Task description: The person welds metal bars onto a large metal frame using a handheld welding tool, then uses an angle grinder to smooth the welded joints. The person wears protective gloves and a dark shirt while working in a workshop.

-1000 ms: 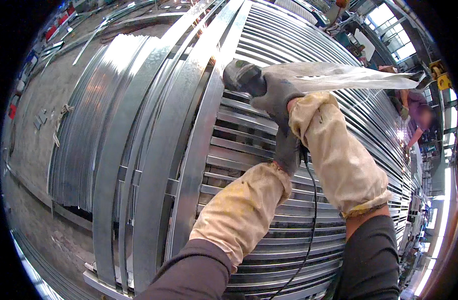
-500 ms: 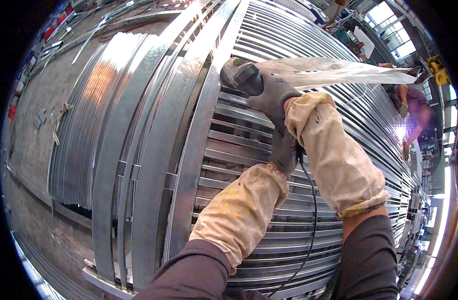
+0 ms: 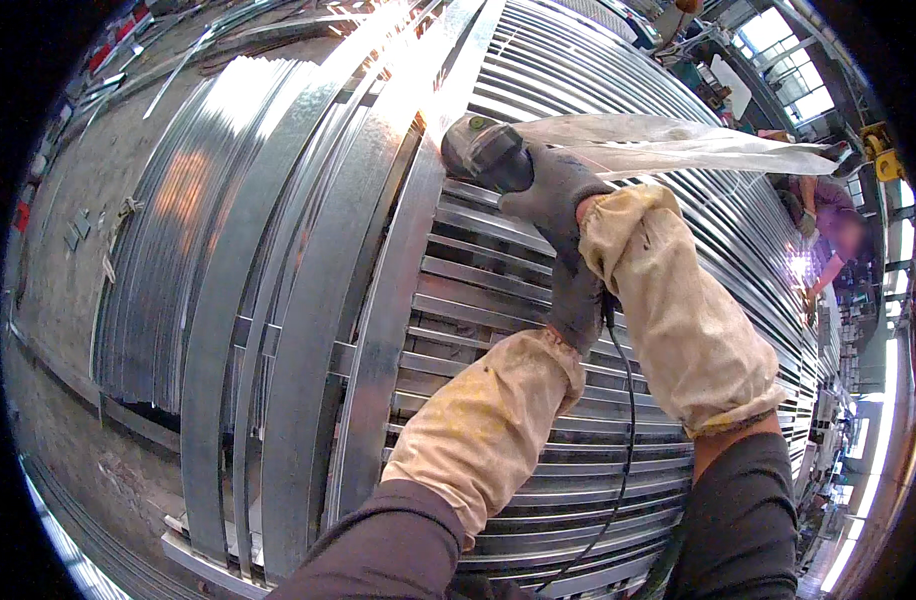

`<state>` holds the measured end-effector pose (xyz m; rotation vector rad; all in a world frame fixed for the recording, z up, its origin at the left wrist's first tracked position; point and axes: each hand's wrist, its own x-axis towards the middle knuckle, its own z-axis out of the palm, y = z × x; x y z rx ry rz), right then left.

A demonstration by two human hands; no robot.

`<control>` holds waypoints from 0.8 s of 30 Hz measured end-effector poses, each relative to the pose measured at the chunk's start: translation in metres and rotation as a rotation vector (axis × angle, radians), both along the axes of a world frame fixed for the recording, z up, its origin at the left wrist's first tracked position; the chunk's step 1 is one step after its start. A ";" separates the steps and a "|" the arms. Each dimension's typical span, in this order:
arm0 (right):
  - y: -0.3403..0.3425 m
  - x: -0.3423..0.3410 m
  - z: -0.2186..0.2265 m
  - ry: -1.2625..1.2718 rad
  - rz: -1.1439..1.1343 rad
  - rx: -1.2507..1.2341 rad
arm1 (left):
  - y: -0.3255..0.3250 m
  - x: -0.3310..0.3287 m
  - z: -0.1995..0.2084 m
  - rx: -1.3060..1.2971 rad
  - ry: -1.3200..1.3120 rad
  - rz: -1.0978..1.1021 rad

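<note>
In my grey-gloved hands is a corded angle grinder [image 3: 485,152], its head lying over a long flat metal bar [image 3: 406,225]. My right hand [image 3: 556,190] is wrapped round the body just behind the head. Lower down, my left hand [image 3: 576,305] is closed round the rear part, where the black cord [image 3: 628,400] comes out. The disc is hidden under the head. Bright sparks [image 3: 383,45] spray away toward the far left. Both forearms wear beige protective sleeves.
Rows of parallel metal tubes [image 3: 508,420] lie under my arms. A whitish sheet strip [image 3: 678,145] stretches right from the grinder. Stacked metal strips [image 3: 168,230] lie to the left. A co-worker [image 3: 843,235] bends beside a bright welding glow [image 3: 800,265] at the right.
Sparks now stream from the grinder's head over the bars toward the far left, much brighter than before. My hands and the grinder have barely shifted.
</note>
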<state>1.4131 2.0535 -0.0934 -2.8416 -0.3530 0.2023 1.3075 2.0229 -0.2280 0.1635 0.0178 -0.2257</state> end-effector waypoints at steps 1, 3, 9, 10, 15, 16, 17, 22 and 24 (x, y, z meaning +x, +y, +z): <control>-0.002 0.000 0.003 0.068 -0.041 0.002 | 0.003 0.001 -0.001 -0.023 0.016 -0.071; -0.003 0.001 0.012 0.197 -0.122 0.007 | 0.004 -0.001 -0.002 -0.032 0.027 -0.145; 0.018 -0.017 0.010 0.264 -0.104 -0.070 | 0.011 -0.025 -0.019 -0.064 0.005 -0.103; 0.008 -0.021 0.006 0.227 -0.127 -0.053 | 0.011 -0.032 -0.004 -0.063 0.027 -0.119; 0.000 -0.033 0.005 0.206 -0.193 0.043 | 0.029 -0.041 0.013 0.072 0.045 -0.176; 0.002 -0.037 0.005 0.158 -0.110 0.059 | 0.029 -0.048 0.018 0.073 0.101 -0.149; 0.005 -0.041 0.004 0.110 -0.028 0.074 | 0.031 -0.047 0.021 0.067 0.105 -0.146; 0.008 -0.039 0.017 0.285 -0.255 0.003 | 0.043 -0.058 0.035 0.072 0.122 -0.183; 0.012 -0.046 0.015 0.274 -0.219 0.011 | 0.042 -0.063 0.034 0.066 0.110 -0.152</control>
